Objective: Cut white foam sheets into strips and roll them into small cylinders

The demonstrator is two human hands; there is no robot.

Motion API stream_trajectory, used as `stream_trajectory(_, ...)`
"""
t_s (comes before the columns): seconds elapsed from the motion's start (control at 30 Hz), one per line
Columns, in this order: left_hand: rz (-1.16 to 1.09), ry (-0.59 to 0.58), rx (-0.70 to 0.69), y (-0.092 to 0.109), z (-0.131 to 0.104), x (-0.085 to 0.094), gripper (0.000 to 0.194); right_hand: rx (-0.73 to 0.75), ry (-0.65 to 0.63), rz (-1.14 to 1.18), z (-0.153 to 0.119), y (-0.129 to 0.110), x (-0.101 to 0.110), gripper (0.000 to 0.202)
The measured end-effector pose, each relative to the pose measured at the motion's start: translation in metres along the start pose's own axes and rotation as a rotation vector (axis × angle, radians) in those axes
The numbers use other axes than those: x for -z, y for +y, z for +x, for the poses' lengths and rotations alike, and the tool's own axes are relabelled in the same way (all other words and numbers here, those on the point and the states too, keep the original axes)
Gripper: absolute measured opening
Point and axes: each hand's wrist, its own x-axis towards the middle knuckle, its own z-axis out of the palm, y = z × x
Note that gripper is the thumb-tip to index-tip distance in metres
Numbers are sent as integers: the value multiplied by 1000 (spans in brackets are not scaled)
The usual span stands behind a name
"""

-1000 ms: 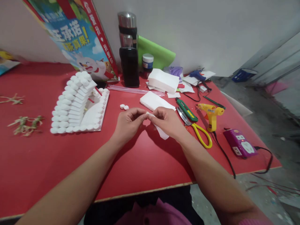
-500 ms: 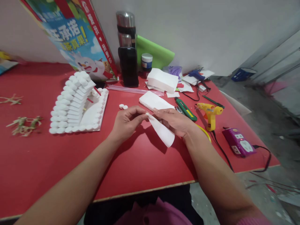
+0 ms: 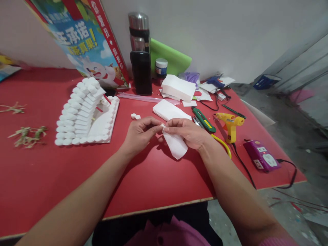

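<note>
Both hands meet over the red table (image 3: 153, 177) around a strip of thin white paper (image 3: 176, 146). My left hand (image 3: 140, 134) pinches the strip's gathered upper end between thumb and fingers. Closed on the same end from the other side is my right hand (image 3: 188, 132), its thumb pressing on top. The paper's loose end hangs down toward me, flared and uncreased. Just behind the hands lies a stack of white paper strips (image 3: 170, 110). Two small white rolled paper pieces (image 3: 135, 116) rest beyond my left hand.
On the left stands a white stepped model (image 3: 84, 114) edged with rounded white pieces, near straw figures (image 3: 28, 136). To the right are a green utility knife (image 3: 203, 119), yellow-handled scissors (image 3: 224, 145), a yellow glue gun (image 3: 229, 124) and a purple power box (image 3: 261, 155). A black phone (image 3: 140, 73) stands upright behind.
My right hand's fingers have curled in and its thumb has come onto the gathered end. The paper's loose end has swung slightly left and hangs more steeply.
</note>
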Motion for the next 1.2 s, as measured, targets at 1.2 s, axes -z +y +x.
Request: stream_trajectory(1.2,234,163,-304,-5,-7,-12,10,443,363,-538,1,13,-19,17)
